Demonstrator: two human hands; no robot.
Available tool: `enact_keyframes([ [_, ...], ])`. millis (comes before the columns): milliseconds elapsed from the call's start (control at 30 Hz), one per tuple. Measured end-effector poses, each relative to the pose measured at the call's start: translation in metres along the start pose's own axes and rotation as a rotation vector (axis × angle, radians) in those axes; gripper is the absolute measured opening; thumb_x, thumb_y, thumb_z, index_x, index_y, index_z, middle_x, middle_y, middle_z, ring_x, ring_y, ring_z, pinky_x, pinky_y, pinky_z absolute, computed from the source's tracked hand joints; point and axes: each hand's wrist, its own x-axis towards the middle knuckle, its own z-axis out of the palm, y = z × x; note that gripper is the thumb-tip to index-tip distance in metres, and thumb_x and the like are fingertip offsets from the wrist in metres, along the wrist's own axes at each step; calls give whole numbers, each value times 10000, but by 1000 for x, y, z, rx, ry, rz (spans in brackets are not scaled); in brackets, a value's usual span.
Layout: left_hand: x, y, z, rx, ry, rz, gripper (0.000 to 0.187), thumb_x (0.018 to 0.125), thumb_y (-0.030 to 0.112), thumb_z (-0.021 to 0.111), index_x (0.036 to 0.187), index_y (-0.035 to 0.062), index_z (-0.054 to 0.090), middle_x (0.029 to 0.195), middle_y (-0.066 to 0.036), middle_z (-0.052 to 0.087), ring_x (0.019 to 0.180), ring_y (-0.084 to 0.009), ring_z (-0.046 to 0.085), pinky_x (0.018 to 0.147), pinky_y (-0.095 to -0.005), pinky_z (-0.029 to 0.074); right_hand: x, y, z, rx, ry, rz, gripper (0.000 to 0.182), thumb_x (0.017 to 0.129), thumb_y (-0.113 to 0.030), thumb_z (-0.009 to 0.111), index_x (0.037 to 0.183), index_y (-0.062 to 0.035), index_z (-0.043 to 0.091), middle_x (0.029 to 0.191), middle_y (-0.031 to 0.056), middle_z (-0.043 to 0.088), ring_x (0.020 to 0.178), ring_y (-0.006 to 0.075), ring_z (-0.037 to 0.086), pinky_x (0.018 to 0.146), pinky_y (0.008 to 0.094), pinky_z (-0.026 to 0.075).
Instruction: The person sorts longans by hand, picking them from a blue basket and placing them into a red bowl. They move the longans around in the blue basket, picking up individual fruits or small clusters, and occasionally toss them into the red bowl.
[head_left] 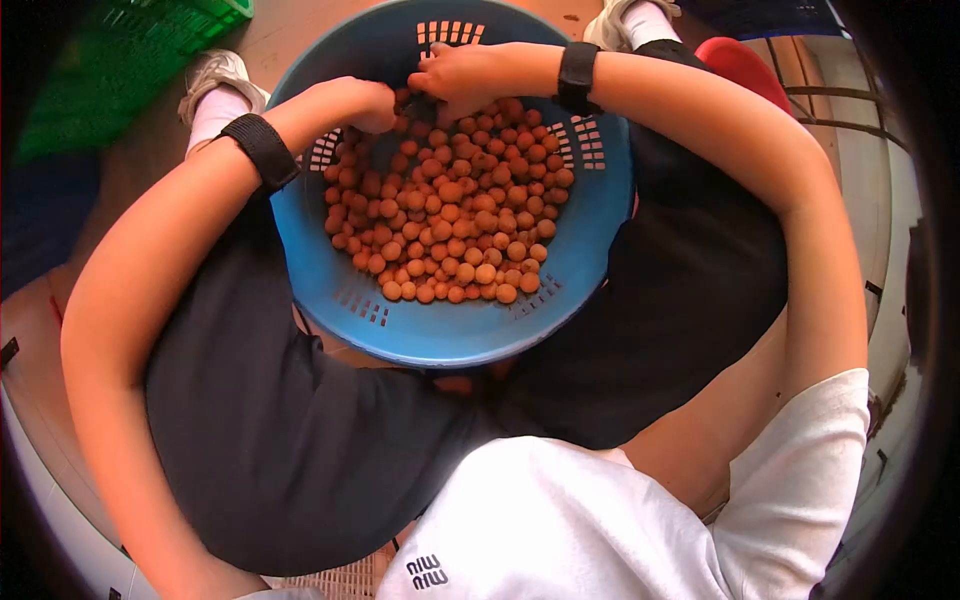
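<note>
A blue plastic basket (440, 345) with slotted walls stands between my legs. Many small round brown fruits, which look like longans (450, 215), fill its bottom. My left hand (368, 106) is curled closed over the far left part of the pile, its fingertips turned away from view. Just right of it, at the far side of the basket, my right hand (455, 82) is bent with its fingers drawn together. A dark patch lies between the two hands among the fruits. What either hand grips is hidden or too small to make out.
A green plastic crate (120, 75) stands at the upper left. Part of a red round object (742, 70) shows at the upper right, beside a metal rack (840, 105). My legs flank the basket, with my shoes (222, 82) beyond it on the floor.
</note>
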Motion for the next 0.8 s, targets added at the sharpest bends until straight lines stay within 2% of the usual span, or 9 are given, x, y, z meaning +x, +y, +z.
enact_keyframes([
  [67,-7,9,8,-78,129,41,370,874,316,439,1003,6,595,946,-218,618,903,-347,594,754,-410,466,-13,-3,7,-129,35,-69,552,715,-267,652,1202,-75,474,1120,111,507,1151,327,412,872,412,459],
  [167,13,-9,19,-300,65,97,385,880,310,420,969,-24,589,894,-203,622,826,-330,600,736,-409,467,7,-3,8,-220,82,-139,553,712,-273,654,1185,-50,475,1103,125,507,1065,301,487,845,399,466],
  [267,-5,20,32,-273,-155,301,398,887,319,401,982,-25,577,847,-162,613,759,-284,587,723,-392,466,12,-22,26,204,-89,-252,409,769,-269,591,1104,-42,537,1084,119,517,968,293,534,822,390,459],
  [367,1,31,54,-139,-80,229,409,898,316,374,1059,-9,563,914,-146,617,833,-268,592,737,-384,446,-11,-42,26,339,-20,-230,493,772,-312,581,1169,-36,487,1214,157,449,1009,291,529,808,417,445],
  [467,-13,33,34,-86,-215,193,393,895,299,372,1077,9,566,966,-151,607,886,-262,583,752,-379,441,-22,-44,11,479,-134,-226,526,770,-373,569,1158,-25,498,1178,174,481,977,289,548,796,401,452],
  [567,-6,21,43,-264,-109,420,384,879,296,396,1101,29,560,996,-162,597,911,-265,570,769,-361,435,-14,-45,3,349,-420,-97,545,775,-432,543,1124,-14,517,1092,162,528,915,275,570,771,382,470],
  [667,-19,30,33,-173,-259,430,398,858,296,426,1161,62,535,1046,-135,589,942,-258,554,809,-346,426,26,-32,50,466,-486,-222,574,775,-498,514,1089,-19,535,986,153,571,827,257,593,739,373,483],
  [767,-18,32,36,-272,-400,305,454,836,318,465,1215,70,498,1094,-113,571,965,-239,538,838,-346,415,-17,-57,13,430,-594,-133,606,756,-534,517,1101,-35,536,940,144,591,780,244,603,711,370,489],
  [800,-11,30,39,-262,-428,321,475,830,320,475,1234,70,476,1143,-114,542,999,-237,527,856,-347,411,-19,-61,10,418,-616,-206,693,734,-588,502,1185,-61,501,1012,158,597,781,250,622,788,391,475],
])
